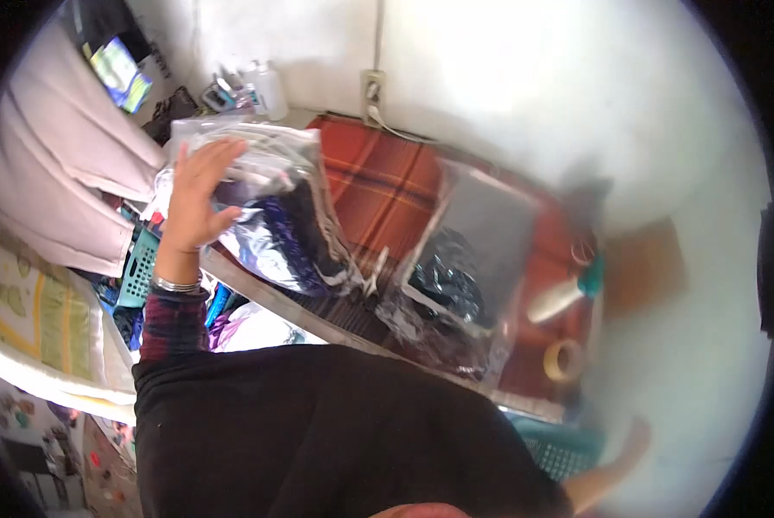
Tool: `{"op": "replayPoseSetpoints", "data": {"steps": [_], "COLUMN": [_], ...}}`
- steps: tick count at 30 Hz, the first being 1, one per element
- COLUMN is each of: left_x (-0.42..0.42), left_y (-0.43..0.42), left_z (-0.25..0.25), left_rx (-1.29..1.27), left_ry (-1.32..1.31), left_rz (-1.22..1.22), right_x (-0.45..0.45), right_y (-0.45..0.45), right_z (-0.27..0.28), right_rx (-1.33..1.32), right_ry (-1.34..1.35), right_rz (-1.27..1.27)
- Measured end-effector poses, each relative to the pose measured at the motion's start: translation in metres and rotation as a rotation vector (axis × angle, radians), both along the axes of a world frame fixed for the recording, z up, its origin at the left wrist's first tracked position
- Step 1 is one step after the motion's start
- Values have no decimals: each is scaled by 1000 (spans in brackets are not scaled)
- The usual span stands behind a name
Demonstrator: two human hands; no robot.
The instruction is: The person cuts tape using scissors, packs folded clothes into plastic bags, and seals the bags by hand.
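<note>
While the left hand (204, 197) spreads wide over a stuffed clear bag (270, 233), gripping nothing visible, the right hand (630, 449) blurs near a green basket (564, 451); how far open it is, or whether it holds anything, I cannot tell. The stuffed bag rests on the plaid-covered tabletop (377, 177), left of a flatter plastic bag (497, 211) and a tape roll (552, 361).
</note>
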State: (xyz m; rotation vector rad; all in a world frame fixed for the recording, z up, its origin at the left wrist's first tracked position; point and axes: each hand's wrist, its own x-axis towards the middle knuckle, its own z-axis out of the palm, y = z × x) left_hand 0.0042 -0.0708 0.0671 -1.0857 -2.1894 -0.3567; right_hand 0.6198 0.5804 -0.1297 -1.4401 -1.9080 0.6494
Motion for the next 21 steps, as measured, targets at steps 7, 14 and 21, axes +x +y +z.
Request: {"op": "replayPoseSetpoints", "data": {"steps": [7, 14, 21], "left_x": [-31, -51, -65], "left_y": [-14, -35, -28], "left_z": [3, 11, 6], "left_rx": [-31, -27, -117], "left_ry": [-153, -115, -179], "left_rz": [-139, -345, -570], "right_x": [-221, -437, -552], "right_y": [-205, -362, -445], "right_z": [178, 258, 287], "right_rx": [5, -255, -373], "right_ry": [-89, -127, -65], "right_rz": [504, 1148, 1503]}}
